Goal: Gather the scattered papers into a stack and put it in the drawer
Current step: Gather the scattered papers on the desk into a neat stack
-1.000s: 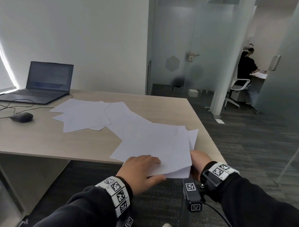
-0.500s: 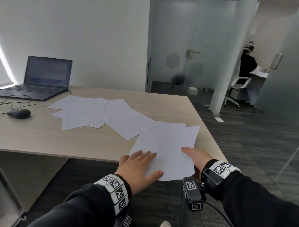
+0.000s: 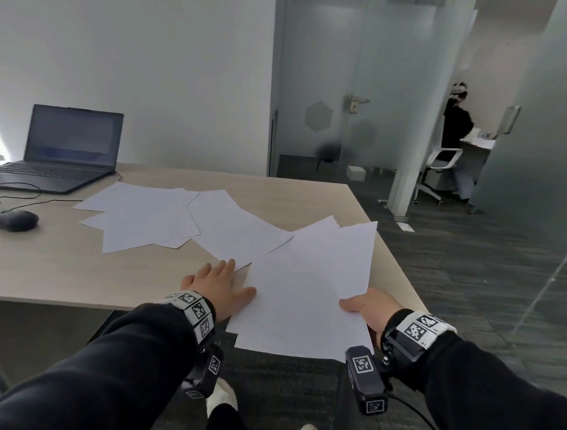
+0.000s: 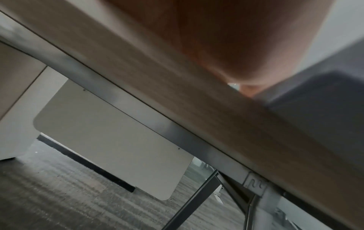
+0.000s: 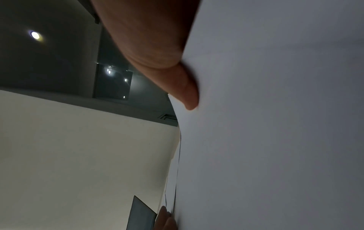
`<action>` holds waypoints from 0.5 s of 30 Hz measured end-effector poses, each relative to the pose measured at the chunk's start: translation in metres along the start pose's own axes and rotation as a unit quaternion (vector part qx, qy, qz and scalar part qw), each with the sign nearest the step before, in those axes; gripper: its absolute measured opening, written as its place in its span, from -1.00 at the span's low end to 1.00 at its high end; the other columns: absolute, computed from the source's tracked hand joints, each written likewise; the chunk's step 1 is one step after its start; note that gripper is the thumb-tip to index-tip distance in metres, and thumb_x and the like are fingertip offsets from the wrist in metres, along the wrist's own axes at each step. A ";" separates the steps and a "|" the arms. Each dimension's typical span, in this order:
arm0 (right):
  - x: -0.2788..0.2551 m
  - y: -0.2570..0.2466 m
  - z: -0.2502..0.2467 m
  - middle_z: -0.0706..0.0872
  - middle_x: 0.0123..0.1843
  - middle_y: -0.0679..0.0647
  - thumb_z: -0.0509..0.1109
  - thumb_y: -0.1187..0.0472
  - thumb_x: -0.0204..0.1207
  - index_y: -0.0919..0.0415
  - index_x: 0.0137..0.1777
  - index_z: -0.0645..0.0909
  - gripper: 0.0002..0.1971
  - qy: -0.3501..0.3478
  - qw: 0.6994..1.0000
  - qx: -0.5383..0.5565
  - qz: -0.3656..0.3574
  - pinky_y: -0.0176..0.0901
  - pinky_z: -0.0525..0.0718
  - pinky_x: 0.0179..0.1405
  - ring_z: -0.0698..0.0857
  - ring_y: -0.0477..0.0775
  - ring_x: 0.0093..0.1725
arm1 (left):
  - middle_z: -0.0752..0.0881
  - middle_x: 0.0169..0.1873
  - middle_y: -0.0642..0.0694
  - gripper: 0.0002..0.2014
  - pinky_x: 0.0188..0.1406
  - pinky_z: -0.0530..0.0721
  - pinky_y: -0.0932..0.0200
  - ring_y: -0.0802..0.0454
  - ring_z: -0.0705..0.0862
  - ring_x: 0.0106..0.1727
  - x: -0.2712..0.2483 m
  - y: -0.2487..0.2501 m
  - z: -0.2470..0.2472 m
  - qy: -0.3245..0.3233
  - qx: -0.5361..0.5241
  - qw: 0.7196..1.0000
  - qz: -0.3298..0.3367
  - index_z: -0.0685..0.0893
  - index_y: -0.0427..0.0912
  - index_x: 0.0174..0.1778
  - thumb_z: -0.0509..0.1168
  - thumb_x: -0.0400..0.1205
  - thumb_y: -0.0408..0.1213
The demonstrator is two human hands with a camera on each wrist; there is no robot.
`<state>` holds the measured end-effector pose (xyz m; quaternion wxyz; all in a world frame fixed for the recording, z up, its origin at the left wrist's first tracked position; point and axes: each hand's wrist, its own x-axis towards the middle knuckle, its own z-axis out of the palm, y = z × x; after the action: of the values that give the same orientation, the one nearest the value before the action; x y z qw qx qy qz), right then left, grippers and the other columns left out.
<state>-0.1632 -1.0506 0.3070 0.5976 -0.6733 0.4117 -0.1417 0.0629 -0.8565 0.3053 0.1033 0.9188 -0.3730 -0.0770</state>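
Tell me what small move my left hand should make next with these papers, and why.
Probably slide the left hand forward onto the nearest loose sheet and drag it toward the bundle the right hand pinches. That sheet lies at the fingertips; more papers still lie spread beyond it.

A desk (image 3: 67,273) fills the left and centre. At its far left corner sits an open laptop (image 3: 58,150), with a mouse (image 3: 14,220) just in front of it. Loose papers (image 3: 146,217) lie overlapping across the middle of the desk, right of the mouse. Nearer, at the desk's right front corner, a sheaf of papers (image 3: 311,291) overhangs the edge, with the right hand (image 3: 367,312) at its near right corner and the left hand (image 3: 217,289) flat on the desk beside its left edge. Behind the desk on the right stands a glass partition (image 3: 335,82), with a seated person (image 3: 455,126) beyond it.
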 end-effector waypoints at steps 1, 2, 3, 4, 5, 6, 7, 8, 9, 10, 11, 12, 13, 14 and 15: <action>0.000 0.000 0.000 0.83 0.08 0.31 0.55 0.28 0.25 0.24 -0.09 0.76 -0.79 0.003 1.000 -0.004 0.001 0.33 0.64 0.31 0.79 0.37 0.10 | 0.09 0.72 0.08 -0.11 0.64 0.03 -0.16 -0.04 0.01 0.72 -0.001 -0.001 0.002 0.010 0.008 1.000 0.003 -0.04 0.08 0.72 -0.05 0.50 0.44; -0.002 -0.002 0.001 0.82 0.09 0.32 0.54 0.33 0.34 0.27 -0.06 0.76 -0.84 0.005 1.000 -0.008 0.001 0.33 0.64 0.31 0.79 0.38 0.11 | 0.15 0.70 0.07 -0.12 0.63 0.06 -0.15 -0.04 0.07 0.70 -0.002 -0.002 0.005 0.024 0.016 1.000 0.008 0.00 0.08 0.72 -0.05 0.51 0.43; -0.002 -0.002 0.001 0.82 0.10 0.33 0.52 0.36 0.41 0.33 0.00 0.75 -0.83 0.013 1.000 -0.013 0.005 0.33 0.64 0.31 0.78 0.38 0.11 | 0.22 0.66 0.05 -0.13 0.60 0.11 -0.14 -0.05 0.14 0.67 -0.005 -0.002 0.006 0.041 0.026 0.999 0.013 0.05 0.08 0.70 -0.05 0.51 0.43; -0.003 -0.003 0.002 0.81 0.10 0.35 0.50 0.38 0.45 0.40 0.08 0.73 -0.78 0.019 1.000 -0.014 0.010 0.33 0.65 0.30 0.78 0.39 0.11 | 0.28 0.61 0.04 -0.16 0.57 0.16 -0.13 -0.06 0.21 0.63 -0.007 -0.003 0.008 0.056 0.037 0.998 0.016 0.13 0.09 0.68 -0.06 0.50 0.43; -0.004 -0.004 0.003 0.80 0.11 0.37 0.48 0.39 0.47 0.46 0.15 0.70 -0.74 0.026 0.999 -0.014 0.013 0.32 0.66 0.28 0.78 0.41 0.11 | 0.33 0.55 0.03 -0.18 0.54 0.21 -0.13 -0.06 0.26 0.58 -0.010 -0.003 0.009 0.070 0.045 0.996 0.018 0.23 0.10 0.64 -0.08 0.48 0.43; -0.005 -0.005 0.004 0.79 0.11 0.38 0.47 0.40 0.48 0.49 0.18 0.67 -0.71 0.025 0.999 -0.013 0.015 0.32 0.66 0.27 0.77 0.42 0.11 | 0.36 0.50 0.02 -0.20 0.52 0.24 -0.13 -0.06 0.28 0.55 -0.012 -0.004 0.010 0.079 0.049 0.995 0.020 0.31 0.11 0.58 -0.09 0.46 0.44; -0.004 -0.005 0.004 0.79 0.11 0.39 0.47 0.41 0.49 0.50 0.19 0.66 -0.71 0.026 0.999 -0.014 0.017 0.32 0.67 0.26 0.78 0.42 0.11 | 0.35 0.51 0.01 -0.22 0.52 0.23 -0.14 -0.06 0.27 0.55 -0.013 -0.005 0.010 0.078 0.048 0.996 0.021 0.36 0.12 0.54 -0.09 0.45 0.44; -0.005 -0.005 0.004 0.79 0.11 0.39 0.46 0.41 0.49 0.50 0.19 0.66 -0.71 0.023 0.999 -0.015 0.016 0.32 0.67 0.26 0.78 0.42 0.10 | 0.29 0.57 0.00 -0.22 0.55 0.20 -0.15 -0.07 0.21 0.60 -0.013 -0.006 0.009 0.069 0.043 0.996 0.022 0.37 0.13 0.54 -0.07 0.45 0.44; -0.006 -0.006 0.004 0.79 0.11 0.38 0.45 0.41 0.50 0.48 0.18 0.66 -0.73 0.023 0.999 -0.018 0.016 0.31 0.66 0.27 0.78 0.41 0.10 | 0.18 0.65 0.01 -0.22 0.58 0.14 -0.17 -0.06 0.11 0.66 -0.012 -0.007 0.008 0.053 0.037 0.998 0.020 0.34 0.13 0.56 -0.05 0.45 0.44; -0.006 -0.005 0.004 0.79 0.11 0.37 0.45 0.42 0.51 0.47 0.17 0.67 -0.75 0.021 1.000 -0.019 0.012 0.30 0.66 0.27 0.77 0.41 0.11 | 0.05 0.71 0.04 -0.20 0.61 0.09 -0.20 -0.05 -0.01 0.71 -0.011 -0.007 0.006 0.038 0.031 0.999 0.019 0.30 0.12 0.59 -0.03 0.46 0.43; -0.006 -0.005 0.004 0.79 0.10 0.37 0.44 0.42 0.51 0.46 0.17 0.67 -0.75 0.021 1.000 -0.020 0.009 0.29 0.66 0.28 0.77 0.41 0.12 | -0.06 0.72 0.09 -0.19 0.62 0.05 -0.21 -0.03 -0.08 0.72 -0.009 -0.008 0.004 0.027 0.025 0.999 0.018 0.26 0.11 0.61 0.00 0.45 0.42; -0.006 -0.005 0.004 0.80 0.07 0.34 0.44 0.42 0.51 0.46 0.17 0.67 -0.76 0.019 1.000 -0.021 0.006 0.27 0.66 0.28 0.77 0.39 0.11 | -0.11 0.73 0.11 -0.18 0.62 0.03 -0.22 -0.01 -0.12 0.73 -0.006 -0.007 0.002 0.021 0.017 0.999 0.018 0.22 0.11 0.62 0.03 0.45 0.39; -0.005 -0.005 0.004 0.80 0.04 0.31 0.44 0.42 0.51 0.45 0.15 0.68 -0.77 0.017 1.000 -0.022 0.005 0.24 0.67 0.27 0.77 0.37 0.09 | -0.12 0.73 0.13 -0.18 0.62 0.02 -0.22 0.01 -0.12 0.73 -0.004 -0.007 0.001 0.019 0.009 1.000 0.019 0.19 0.12 0.63 0.06 0.44 0.36; -0.005 -0.005 0.004 0.80 0.00 0.28 0.44 0.42 0.51 0.43 0.13 0.68 -0.79 0.015 1.000 -0.021 0.004 0.20 0.67 0.26 0.77 0.34 0.06 | -0.10 0.73 0.14 -0.18 0.61 0.01 -0.22 0.03 -0.11 0.73 -0.001 -0.006 0.000 0.018 0.005 1.000 0.022 0.14 0.15 0.65 0.07 0.44 0.33; -0.005 -0.004 0.004 0.80 -0.02 0.27 0.44 0.41 0.51 0.43 0.13 0.68 -0.79 0.015 1.000 -0.023 0.003 0.17 0.68 0.24 0.78 0.33 0.05 | -0.06 0.72 0.16 -0.18 0.60 0.00 -0.23 0.05 -0.08 0.73 0.001 -0.005 0.001 0.016 0.008 1.000 0.026 0.07 0.19 0.66 0.06 0.45 0.30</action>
<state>-0.1617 -1.0448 0.3114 0.5760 -0.6835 0.4258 -0.1404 0.0667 -0.8538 0.3034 0.1040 0.9106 -0.3959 -0.0571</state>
